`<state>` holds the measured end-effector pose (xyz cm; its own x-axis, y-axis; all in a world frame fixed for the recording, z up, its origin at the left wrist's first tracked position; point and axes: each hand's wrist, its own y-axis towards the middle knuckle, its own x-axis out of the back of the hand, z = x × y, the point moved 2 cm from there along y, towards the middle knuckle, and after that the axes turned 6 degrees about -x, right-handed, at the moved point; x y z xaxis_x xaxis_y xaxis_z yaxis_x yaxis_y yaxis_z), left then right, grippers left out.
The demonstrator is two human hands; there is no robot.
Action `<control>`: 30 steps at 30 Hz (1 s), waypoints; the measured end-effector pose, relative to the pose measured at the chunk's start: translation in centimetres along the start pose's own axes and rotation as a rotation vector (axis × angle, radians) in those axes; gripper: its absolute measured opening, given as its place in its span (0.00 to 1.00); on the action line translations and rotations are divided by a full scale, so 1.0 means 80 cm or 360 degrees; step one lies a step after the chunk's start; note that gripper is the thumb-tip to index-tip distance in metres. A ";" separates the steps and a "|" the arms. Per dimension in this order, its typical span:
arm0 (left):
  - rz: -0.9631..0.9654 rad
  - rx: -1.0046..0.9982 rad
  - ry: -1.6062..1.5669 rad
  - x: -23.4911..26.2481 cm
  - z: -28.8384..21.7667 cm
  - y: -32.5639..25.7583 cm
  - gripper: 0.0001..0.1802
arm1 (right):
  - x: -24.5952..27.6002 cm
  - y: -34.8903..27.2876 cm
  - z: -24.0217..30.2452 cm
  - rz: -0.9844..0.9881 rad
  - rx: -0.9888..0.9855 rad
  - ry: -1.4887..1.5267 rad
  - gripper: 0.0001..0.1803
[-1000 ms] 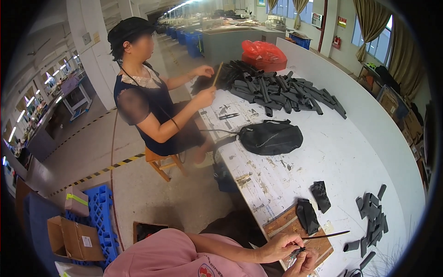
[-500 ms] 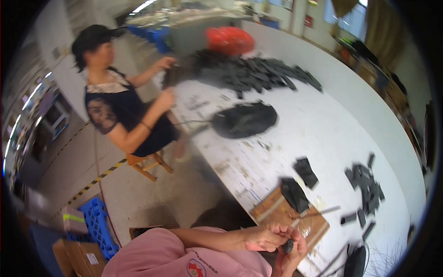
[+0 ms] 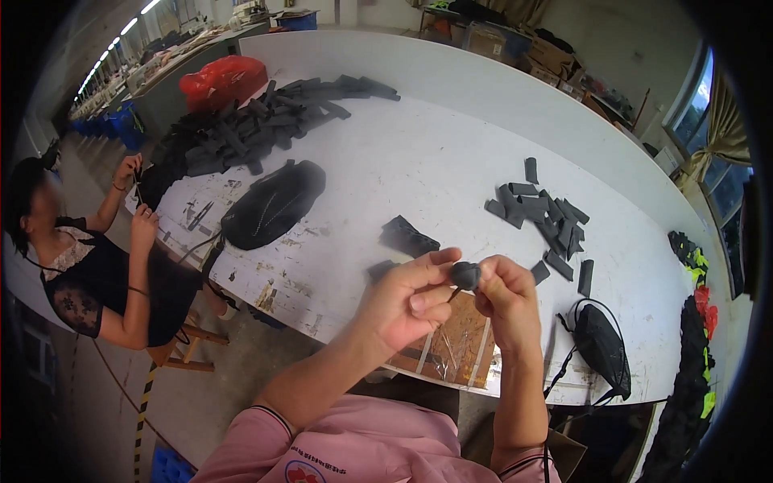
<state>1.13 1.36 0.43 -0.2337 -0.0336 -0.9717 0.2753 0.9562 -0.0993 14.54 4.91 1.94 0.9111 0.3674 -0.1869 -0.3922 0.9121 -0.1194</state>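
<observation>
Above a brown wooden board (image 3: 473, 326) near the table's front edge, both my hands hold a small dark grey fabric piece (image 3: 465, 276), rolled or bunched up. My right hand (image 3: 510, 299) pinches its right side between thumb and fingers. My left hand (image 3: 409, 299) grips the left side with its fingertips, the other fingers curled loosely. A thin dark end shows below the piece. Just beyond my hands lies a flat dark grey fabric piece (image 3: 408, 237). Another dark piece (image 3: 382, 270) is partly hidden by my left hand.
A loose group of dark grey strips (image 3: 543, 211) lies at right; a larger heap (image 3: 241, 133) and red bag (image 3: 229, 83) sit far left. Black bags (image 3: 274, 205) rest on the white table (image 3: 386, 165). A co-worker (image 3: 97, 266) sits at left. A low wall borders the far side.
My view has swung to the right, so the co-worker and heap now appear further left. Both hands stay together on the dark grey piece, which shows more plainly now.
</observation>
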 end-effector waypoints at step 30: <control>0.0084 -0.0167 -0.0147 0.074 0.015 0.005 0.09 | 0.014 0.037 -0.077 0.0370 -0.0177 0.0142 0.08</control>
<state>1.01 1.19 -5.62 -0.1331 -0.0043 -0.9911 0.1848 0.9824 -0.0291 13.62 6.90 -4.64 0.7823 0.5423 -0.3065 -0.6053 0.7779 -0.1685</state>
